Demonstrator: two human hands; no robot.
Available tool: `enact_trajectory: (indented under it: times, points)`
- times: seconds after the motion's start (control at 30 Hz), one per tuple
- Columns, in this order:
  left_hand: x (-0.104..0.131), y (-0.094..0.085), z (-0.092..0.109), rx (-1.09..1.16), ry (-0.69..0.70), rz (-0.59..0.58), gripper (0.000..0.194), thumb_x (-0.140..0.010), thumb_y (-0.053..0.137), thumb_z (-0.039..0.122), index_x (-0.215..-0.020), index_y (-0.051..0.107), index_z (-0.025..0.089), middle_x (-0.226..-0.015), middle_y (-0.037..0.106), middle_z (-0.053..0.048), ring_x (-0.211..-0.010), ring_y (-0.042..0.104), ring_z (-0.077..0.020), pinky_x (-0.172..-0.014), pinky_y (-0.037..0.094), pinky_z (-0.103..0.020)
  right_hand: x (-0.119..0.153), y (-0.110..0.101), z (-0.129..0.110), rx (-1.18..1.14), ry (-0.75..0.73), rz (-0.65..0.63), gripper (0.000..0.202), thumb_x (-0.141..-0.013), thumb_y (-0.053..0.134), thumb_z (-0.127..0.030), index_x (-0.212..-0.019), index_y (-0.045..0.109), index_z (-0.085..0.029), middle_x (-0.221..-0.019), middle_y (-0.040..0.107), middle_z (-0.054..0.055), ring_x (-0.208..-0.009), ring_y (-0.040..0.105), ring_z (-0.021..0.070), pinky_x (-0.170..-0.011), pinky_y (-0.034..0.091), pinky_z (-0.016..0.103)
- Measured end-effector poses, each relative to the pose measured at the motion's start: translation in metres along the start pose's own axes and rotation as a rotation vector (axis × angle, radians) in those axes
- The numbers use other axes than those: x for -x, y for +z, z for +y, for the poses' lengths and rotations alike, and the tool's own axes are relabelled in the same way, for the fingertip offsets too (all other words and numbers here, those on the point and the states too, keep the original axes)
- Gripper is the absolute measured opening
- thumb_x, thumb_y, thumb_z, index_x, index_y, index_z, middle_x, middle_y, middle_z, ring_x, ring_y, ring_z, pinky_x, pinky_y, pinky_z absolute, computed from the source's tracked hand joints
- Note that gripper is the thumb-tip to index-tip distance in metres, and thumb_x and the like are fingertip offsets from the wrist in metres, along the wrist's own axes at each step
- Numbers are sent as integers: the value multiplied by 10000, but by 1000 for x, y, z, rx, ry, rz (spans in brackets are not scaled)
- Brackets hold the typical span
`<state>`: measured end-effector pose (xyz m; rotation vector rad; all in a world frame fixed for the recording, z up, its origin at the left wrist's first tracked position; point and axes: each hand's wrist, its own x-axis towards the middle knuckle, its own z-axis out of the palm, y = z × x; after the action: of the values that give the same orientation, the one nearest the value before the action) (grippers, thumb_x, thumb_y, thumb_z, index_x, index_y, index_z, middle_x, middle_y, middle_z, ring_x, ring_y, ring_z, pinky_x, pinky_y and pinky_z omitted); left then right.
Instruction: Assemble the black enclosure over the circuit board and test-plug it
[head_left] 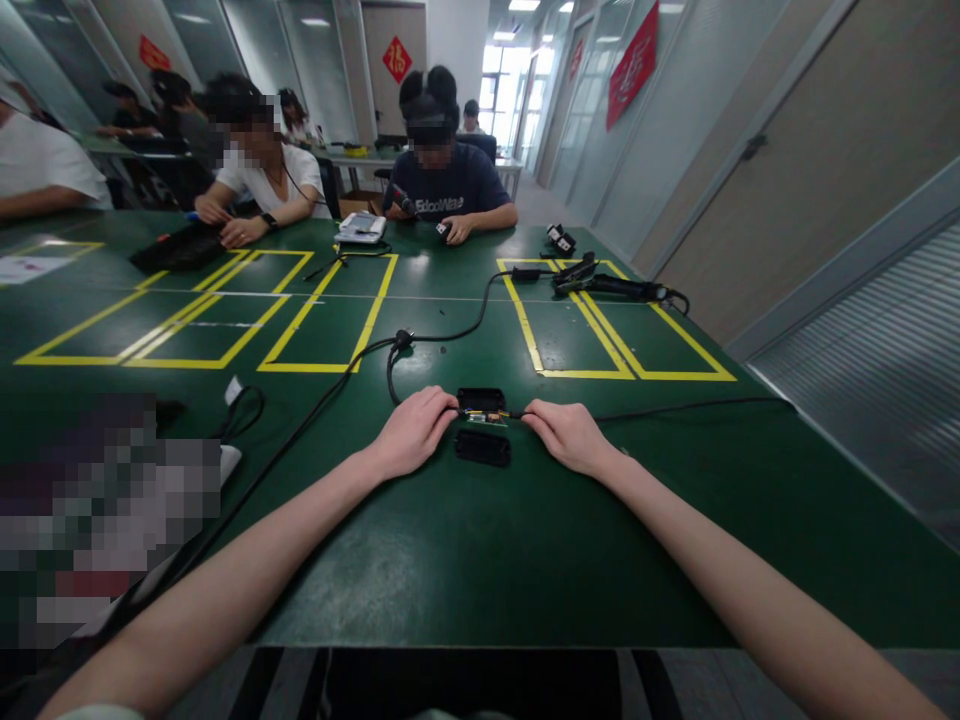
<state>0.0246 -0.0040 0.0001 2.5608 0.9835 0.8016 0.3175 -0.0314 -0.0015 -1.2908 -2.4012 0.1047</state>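
A small circuit board [486, 417] with wires at its ends lies between my two hands. My left hand [417, 428] pinches the black cable at the board's left end. On the other side, my right hand [564, 432] is closed on the black cable [675, 408] that runs off to the right. Just behind the board sits one black plastic casing half [481, 397]. The other casing half [482, 448] rests in front of it, nearer to me. Fingertips hide the parts of the cable they grip.
Yellow tape rectangles mark the green table [480, 560]. A cable with a plug [403, 340] curves across the left side. At the back right lies a black corded tool [619, 287]. Opposite me a person [450, 180] holds small items; another person [262, 180] works at the left.
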Motion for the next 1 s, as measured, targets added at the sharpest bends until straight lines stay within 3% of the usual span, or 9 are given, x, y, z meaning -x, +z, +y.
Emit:
enact_trajectory:
  times: [0.27,0.57,0.8,1.0]
  points:
    - [3,-9,1,44,35,-144,245,-1077,374,321,-1006,577,203,-931,621,-47,-856,596,-198,-820,504,-333,6,-7,-5,8,-69,-143,430,-1102,304,-390,-831,585,-208,-671,669,38,-562,604,169,-584,372,266]
    - [5,-8,2,104,-15,-124,78,-990,512,258,-977,570,207,-930,623,-30,-823,602,-185,-764,503,-309,6,-4,-3,-61,-96,-116,316,-1075,450,-367,-950,686,-197,-799,759,54,-640,695,173,-622,457,263]
    - [6,-8,5,85,-38,-106,81,-975,516,251,-971,584,208,-923,628,-36,-829,605,-195,-769,515,-325,3,0,-1,-96,-67,-79,298,-1046,481,-353,-1108,735,-209,-1013,801,93,-796,756,230,-742,569,346]
    - [5,-6,4,77,-35,-75,81,-964,561,229,-897,595,201,-907,641,-41,-837,612,-198,-760,513,-322,1,-2,-4,-109,-60,-93,312,-1047,463,-345,-1146,733,-225,-1018,774,84,-829,733,217,-760,566,338]
